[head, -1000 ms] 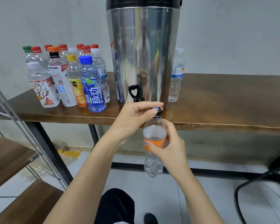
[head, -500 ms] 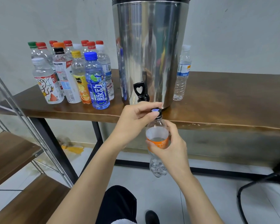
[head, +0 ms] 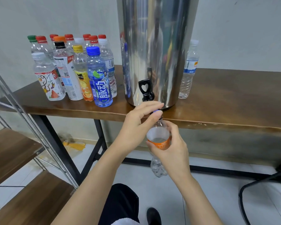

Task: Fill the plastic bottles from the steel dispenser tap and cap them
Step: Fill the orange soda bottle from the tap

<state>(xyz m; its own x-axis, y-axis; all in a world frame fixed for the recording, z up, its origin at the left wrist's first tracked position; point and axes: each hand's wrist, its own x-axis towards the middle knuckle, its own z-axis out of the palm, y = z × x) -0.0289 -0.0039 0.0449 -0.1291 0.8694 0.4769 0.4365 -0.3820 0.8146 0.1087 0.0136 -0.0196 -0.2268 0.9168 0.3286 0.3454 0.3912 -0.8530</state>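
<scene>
A clear plastic bottle [head: 158,137] with an orange label is held upright just below the table's front edge. My right hand [head: 172,148] grips its body around the label. My left hand [head: 136,125] pinches the blue cap [head: 156,111] on the bottle's neck with thumb and fingertips. The steel dispenser [head: 154,51] stands on the table above, and its black tap [head: 146,90] with the heart-shaped lever sits just over my left hand.
Several capped bottles [head: 75,70] stand grouped on the wooden table [head: 234,101] left of the dispenser; one clear bottle [head: 189,70] stands to its right. A metal-framed wooden shelf [head: 15,151] is at lower left, a black chair base [head: 266,184] at lower right.
The view has tilted down and shifted slightly. Both hands stay on the bottle, with my left fingers still on the blue cap; the bottle sits a little lower relative to the tap.
</scene>
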